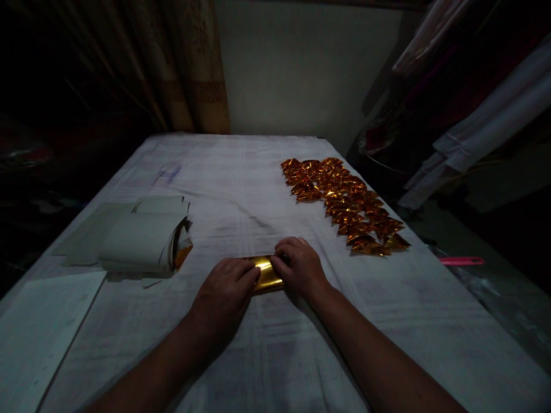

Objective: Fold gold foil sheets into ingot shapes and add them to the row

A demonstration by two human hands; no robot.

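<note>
A folded strip of shiny gold foil paper (267, 274) lies on the cloth-covered table in front of me. My left hand (227, 288) grips its left end, thumb on top. At the other end, my right hand (300, 265) has its fingers closed over the strip's far right corner. Both hands rest low, and the strip's two ends are hidden under them. To the right beyond my hands, several folded gold foil pieces (340, 198) with pointed ends lie in close rows.
A curled stack of pale sheets (138, 241) with gold showing inside sits at the left. Nearer me lies a flat white sheet (47, 327). A pink handle (462, 261) shows past the right edge. Curtains (189, 69) hang behind; clothes (486, 126) hang at right.
</note>
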